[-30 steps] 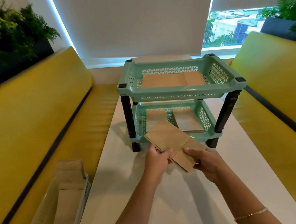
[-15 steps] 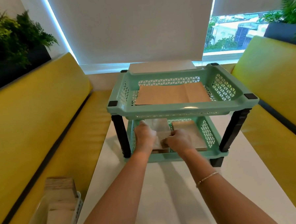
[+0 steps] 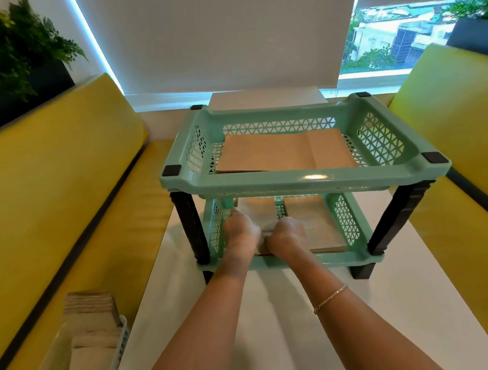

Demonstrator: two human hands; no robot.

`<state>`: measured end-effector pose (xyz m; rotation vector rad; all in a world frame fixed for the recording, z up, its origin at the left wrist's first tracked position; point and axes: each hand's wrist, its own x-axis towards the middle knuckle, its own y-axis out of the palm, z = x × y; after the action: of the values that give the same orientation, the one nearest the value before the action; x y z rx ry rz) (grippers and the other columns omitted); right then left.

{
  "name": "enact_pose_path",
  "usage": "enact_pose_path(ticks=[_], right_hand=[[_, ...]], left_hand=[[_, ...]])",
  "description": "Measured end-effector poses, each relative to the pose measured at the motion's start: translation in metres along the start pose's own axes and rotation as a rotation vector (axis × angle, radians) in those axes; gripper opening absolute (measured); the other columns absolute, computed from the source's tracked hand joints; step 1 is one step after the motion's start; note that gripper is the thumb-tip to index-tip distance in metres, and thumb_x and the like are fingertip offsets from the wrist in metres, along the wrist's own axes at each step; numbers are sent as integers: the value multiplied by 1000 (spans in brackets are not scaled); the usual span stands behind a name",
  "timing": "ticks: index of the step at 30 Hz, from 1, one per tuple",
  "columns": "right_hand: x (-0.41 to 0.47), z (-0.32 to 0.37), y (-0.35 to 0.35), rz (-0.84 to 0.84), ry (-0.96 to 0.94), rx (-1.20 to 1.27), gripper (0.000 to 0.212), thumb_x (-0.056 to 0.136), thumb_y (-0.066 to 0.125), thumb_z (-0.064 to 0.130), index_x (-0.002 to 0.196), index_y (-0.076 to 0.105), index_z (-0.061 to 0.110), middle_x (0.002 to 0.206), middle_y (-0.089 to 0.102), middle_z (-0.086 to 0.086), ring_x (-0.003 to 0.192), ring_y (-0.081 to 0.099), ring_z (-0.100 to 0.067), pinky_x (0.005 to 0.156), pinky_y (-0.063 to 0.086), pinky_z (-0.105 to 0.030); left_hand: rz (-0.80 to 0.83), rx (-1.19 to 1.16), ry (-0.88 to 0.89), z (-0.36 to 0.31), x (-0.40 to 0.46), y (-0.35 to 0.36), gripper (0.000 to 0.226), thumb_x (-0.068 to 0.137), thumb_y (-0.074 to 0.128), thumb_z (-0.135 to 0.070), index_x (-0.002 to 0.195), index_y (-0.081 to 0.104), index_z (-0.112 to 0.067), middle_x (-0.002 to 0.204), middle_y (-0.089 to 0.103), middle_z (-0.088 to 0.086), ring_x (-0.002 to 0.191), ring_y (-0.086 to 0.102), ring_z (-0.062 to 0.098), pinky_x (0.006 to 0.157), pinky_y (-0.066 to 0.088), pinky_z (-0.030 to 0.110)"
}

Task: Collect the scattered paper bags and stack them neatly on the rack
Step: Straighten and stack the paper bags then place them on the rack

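I see a mint-green plastic two-tier rack (image 3: 304, 178) with triangle-patterned lattice walls, black corner posts (image 3: 190, 230) and black square caps. Flat kraft-brown paper bags (image 3: 285, 151) lie in it. It sits on a plain white tabletop (image 3: 272, 310). Mustard-yellow padded benches (image 3: 53, 178) with a black trim line flank it. Dark green leafy plants (image 3: 12, 50) sit in black planters. My wrist wears a thin gold chain bracelet (image 3: 329, 298).

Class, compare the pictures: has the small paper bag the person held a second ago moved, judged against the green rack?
Yes. The small paper bag went forward from in front of the green rack into its lower tier's left side.
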<state>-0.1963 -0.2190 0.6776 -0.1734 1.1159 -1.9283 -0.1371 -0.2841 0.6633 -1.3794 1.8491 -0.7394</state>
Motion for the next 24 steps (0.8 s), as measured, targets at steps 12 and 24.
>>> enact_pose_path(ticks=[12,24], right_hand=[[-3,6,-2,-12,-31,-7,12,86,62,9,97,61,4,73,43,1,79,46,-13,70,40,-20],[-2,8,-2,5,9,11,14,86,63,12,97,62,3,69,44,0,83,51,-14,78,45,-21]], left_hand=[[24,-119,-93,7,-1,-4,42,89,59,-11,126,44,-1,127,54,18,115,54,32,87,45,33],[92,-67,-89,9,-1,-8,33,89,60,-19,118,56,-3,121,60,16,110,57,29,74,39,26]])
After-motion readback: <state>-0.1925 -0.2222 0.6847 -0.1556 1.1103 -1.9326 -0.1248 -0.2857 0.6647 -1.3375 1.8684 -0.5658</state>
